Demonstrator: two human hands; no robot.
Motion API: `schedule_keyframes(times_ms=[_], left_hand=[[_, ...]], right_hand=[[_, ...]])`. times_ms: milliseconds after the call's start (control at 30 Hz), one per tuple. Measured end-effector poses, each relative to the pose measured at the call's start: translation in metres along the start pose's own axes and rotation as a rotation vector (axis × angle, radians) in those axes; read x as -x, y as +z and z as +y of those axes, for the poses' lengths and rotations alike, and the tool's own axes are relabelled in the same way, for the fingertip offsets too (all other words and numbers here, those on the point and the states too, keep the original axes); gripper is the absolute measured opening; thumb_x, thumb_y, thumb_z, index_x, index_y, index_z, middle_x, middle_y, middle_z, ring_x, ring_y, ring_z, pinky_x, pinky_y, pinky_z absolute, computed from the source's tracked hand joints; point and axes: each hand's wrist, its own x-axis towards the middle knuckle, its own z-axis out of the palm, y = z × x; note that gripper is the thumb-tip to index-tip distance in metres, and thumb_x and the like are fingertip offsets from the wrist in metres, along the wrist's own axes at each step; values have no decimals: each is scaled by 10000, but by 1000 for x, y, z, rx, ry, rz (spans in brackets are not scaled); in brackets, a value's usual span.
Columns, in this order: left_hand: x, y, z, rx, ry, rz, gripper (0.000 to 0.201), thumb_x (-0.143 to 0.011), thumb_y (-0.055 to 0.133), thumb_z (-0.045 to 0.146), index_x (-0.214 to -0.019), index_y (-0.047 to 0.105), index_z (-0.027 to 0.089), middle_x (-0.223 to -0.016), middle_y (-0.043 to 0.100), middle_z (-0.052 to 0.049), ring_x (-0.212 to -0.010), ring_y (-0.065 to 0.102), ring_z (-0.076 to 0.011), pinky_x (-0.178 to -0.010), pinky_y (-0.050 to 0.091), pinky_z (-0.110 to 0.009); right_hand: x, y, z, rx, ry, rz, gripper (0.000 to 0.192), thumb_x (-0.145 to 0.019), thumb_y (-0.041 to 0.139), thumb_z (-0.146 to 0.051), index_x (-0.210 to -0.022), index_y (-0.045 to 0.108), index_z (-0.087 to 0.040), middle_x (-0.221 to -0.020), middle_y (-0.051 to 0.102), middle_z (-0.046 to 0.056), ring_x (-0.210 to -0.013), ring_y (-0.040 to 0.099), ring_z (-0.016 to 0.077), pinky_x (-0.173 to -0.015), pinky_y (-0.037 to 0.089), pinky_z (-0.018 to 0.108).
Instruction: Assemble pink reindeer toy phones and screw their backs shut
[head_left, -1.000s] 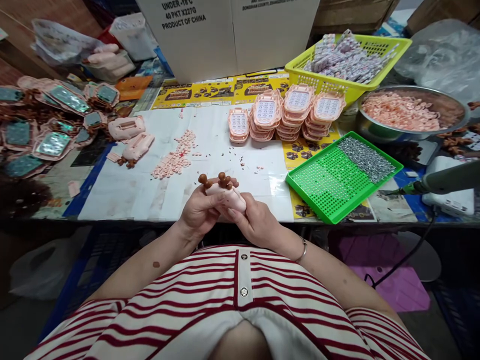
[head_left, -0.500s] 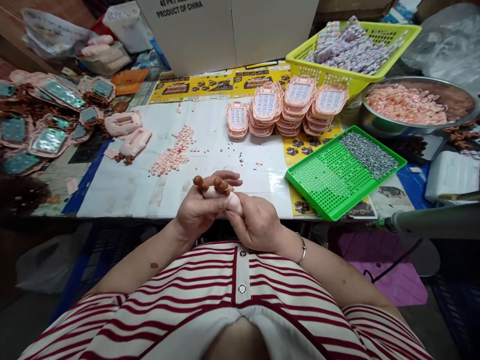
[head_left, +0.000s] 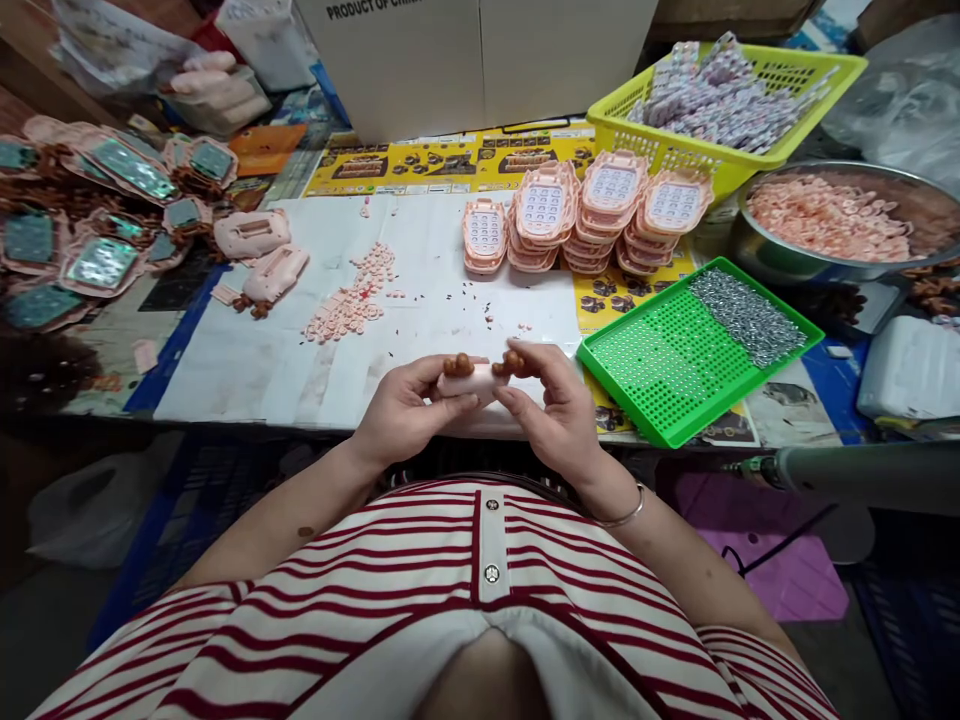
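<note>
Mid-assembly imo: left hand (head_left: 405,408) and right hand (head_left: 559,410) both pinch the pink toy shell (head_left: 466,380) w/ brown knobs, center frame, over the table edge. Next prob needs a screw from the green tray (head_left: 667,395), right of center.

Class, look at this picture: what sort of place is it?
Probably a toy assembly workbench: stacks of pink toy phone fronts, a green tray of screws, and a pink toy part held in both hands.
</note>
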Motion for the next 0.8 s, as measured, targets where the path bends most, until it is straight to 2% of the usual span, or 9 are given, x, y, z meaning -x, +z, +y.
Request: schedule_keyframes(times_ms=[100,167,233,300,367,467,567,667,800], left_hand=[[2,2,8,-200,115,-20,290,-741,824,238,-1023,810,171,-1025,807,-86,-942,743,-253,-872,594,-346],[0,3,9,-291,180,-33,286,-768,802,238,-1048,808,181,-1027,810,-74,-928,747,-249,-858,593,-330],[-2,4,8,-359,216,-60,299,-806,779,270,-1095,795,194,-1059,807,-65,-947,748,-251,-874,585,-329],[-4,6,3,-417,234,-96,332,-835,745,271,-1161,770,216,-1116,798,-57,-994,745,-259,-903,574,-340],[-5,9,-2,-463,258,-122,379,-834,697,215,-1209,743,232,-1176,784,-55,-1055,736,-270,-930,563,-356],[-6,17,-10,-503,316,-119,460,-799,610,125,-1233,721,230,-1211,774,-58,-1093,726,-265,-942,552,-359],[-8,25,-13,-544,369,-98,472,-775,582,107,-1208,728,225,-1181,782,-56,-1066,729,-260,-915,549,-350],[-13,25,-13,-582,362,-122,420,-783,595,137,-1169,737,225,-1147,786,-57,-1033,726,-266,-878,545,-354],[-13,12,-19,-505,252,-159,386,-840,697,288,-1218,711,209,-1184,763,-89,-1070,709,-275,-927,534,-372]], right_hand=[[-1,2,5,-105,85,70,105,-897,728,-354,-946,714,-262,-869,707,-11,-837,662,141,-833,551,326],[-1,1,10,-124,165,101,156,-894,721,-402,-912,697,-248,-852,699,-8,-819,661,149,-828,561,341],[-2,-3,12,-47,136,75,226,-880,727,-435,-1003,687,-249,-984,719,29,-902,669,182,-871,566,388],[-6,-8,9,88,20,5,367,-852,753,-446,-1158,658,-266,-1183,706,76,-1054,654,233,-936,550,445],[-8,-11,5,193,-51,-63,433,-843,762,-443,-1223,631,-280,-1236,696,87,-1108,636,258,-964,532,475],[-8,-9,-1,217,22,-65,253,-876,726,-431,-1046,650,-260,-975,714,43,-929,644,222,-895,528,436],[-4,-4,0,191,111,15,242,-865,731,-448,-928,615,-245,-871,665,16,-842,609,195,-831,509,392],[-1,-2,7,163,129,78,249,-858,733,-445,-937,604,-248,-880,643,11,-842,588,185,-812,492,371],[0,-4,20,69,142,91,271,-829,764,-436,-944,608,-247,-879,638,-6,-817,574,159,-793,482,336]])
